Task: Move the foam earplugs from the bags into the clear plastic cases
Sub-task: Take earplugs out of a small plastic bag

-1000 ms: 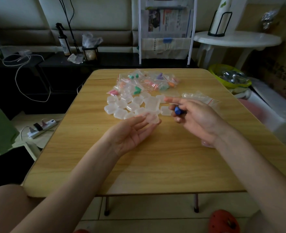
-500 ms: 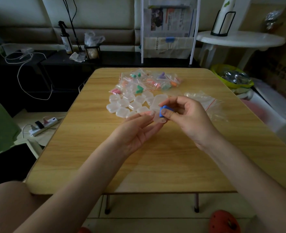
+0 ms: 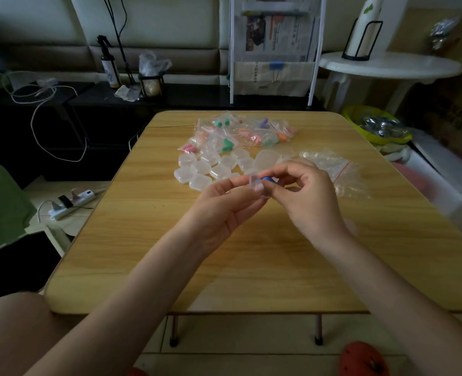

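Fingers [image 3: 272,191] of the right hand [image 3: 308,202] pinch a blue earplug [image 3: 267,180] at the mouth of a clear case [image 3: 257,185] gripped by the left hand [image 3: 224,210] above the bench [image 3: 143,240], so seating the earplug and closing the lid likely come next.

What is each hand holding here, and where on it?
Left hand pinches a clear case by its edge; right hand pinches a blue earplug at the case.
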Demonstrator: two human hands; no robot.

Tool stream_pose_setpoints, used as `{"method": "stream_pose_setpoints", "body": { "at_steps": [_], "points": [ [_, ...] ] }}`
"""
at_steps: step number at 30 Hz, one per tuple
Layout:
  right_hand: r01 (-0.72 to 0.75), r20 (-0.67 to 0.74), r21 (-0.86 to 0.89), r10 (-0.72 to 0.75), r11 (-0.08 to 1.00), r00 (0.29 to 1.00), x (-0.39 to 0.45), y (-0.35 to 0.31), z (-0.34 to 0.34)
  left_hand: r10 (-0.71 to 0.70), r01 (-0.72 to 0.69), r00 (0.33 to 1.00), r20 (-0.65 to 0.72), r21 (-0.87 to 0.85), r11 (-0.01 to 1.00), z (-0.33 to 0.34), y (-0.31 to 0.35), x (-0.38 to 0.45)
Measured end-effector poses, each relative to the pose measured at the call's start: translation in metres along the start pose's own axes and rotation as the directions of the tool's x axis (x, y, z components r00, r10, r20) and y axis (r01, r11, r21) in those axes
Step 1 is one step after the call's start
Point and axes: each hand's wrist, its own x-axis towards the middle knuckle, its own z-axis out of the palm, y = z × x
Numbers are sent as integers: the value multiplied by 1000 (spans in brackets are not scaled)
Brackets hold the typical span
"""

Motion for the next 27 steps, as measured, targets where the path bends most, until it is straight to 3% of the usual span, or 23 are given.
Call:
{"method": "stream_pose_setpoints", "body": {
  "at_steps": [2,8,15,27],
  "points": [
    [-12,9,-22,13,1000,1000,1,2,0,13,-12,1000,-15,30,999,-1,-1,0],
    [-138,27,157,136,978,990,2,-1,-2,12,-10,995,-96,19,1000,2,0,1],
    [-121,-1,184,123,976,992,1,-6,-2,6,-7,988,-156,-4,1000,2,1,1],
    [-25,-108,-88,16,996,994,-2,9,6,13,-9,991,-132,34,999,9,1,-4]
  ]
}}
